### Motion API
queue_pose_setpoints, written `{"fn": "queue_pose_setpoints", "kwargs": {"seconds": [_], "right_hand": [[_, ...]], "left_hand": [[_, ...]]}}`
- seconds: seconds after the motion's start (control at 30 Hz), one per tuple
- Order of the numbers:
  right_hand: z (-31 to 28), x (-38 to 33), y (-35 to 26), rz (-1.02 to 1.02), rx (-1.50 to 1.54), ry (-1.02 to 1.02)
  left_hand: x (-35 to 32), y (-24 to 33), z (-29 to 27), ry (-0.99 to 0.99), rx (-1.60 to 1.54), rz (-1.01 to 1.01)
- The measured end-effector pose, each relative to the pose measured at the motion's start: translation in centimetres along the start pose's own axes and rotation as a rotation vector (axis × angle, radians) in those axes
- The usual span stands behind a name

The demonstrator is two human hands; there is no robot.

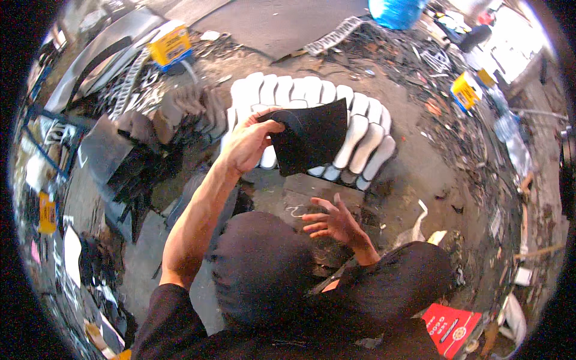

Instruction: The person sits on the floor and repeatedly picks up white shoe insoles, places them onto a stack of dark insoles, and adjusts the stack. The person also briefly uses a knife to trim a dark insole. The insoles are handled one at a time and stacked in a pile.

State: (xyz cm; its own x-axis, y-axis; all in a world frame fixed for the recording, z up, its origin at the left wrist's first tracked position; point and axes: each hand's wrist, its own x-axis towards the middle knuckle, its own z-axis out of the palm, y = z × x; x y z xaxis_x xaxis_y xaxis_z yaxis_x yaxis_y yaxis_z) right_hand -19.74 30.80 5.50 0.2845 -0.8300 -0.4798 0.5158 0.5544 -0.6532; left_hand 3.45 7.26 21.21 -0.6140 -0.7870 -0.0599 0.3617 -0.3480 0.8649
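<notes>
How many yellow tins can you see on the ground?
2: one yellow tin at upper left by the grey strips, another yellow tin at upper right near the plastic bottles. Clutter may hide more.

Your left hand (246, 144) is stretched up to the middle of the frame, arm long and bare from the lower left, thumb and fingers pinched in a firm grip. Your right hand (331, 221) hovers lower, just right of centre, palm open, fingers spread, holding nothing, wrist bent back toward your knee.
</notes>
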Motion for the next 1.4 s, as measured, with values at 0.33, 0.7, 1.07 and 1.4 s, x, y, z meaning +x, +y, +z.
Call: {"fn": "queue_pose_setpoints", "kwargs": {"seconds": [0.33,0.7,1.07,1.4], "right_hand": [[-1.1,-4.1,-1.4,-0.167,0.244,0.015],[-4.0,-4.4,1.0,-0.14,0.351,0.246],[-4.4,-8.7,-5.7,-0.451,0.201,0.349],[-4.9,-9.9,-8.4,-0.441,0.329,0.264]], "left_hand": [[2.2,-5.3,0.9,-0.289,-0.034,-0.069],[0.5,-6.4,2.4,-0.357,-0.216,-0.388],[2.3,-9.6,0.4,0.023,-0.264,-0.223],[1.7,-11.9,-3.1,0.106,-0.105,-0.3]]}}
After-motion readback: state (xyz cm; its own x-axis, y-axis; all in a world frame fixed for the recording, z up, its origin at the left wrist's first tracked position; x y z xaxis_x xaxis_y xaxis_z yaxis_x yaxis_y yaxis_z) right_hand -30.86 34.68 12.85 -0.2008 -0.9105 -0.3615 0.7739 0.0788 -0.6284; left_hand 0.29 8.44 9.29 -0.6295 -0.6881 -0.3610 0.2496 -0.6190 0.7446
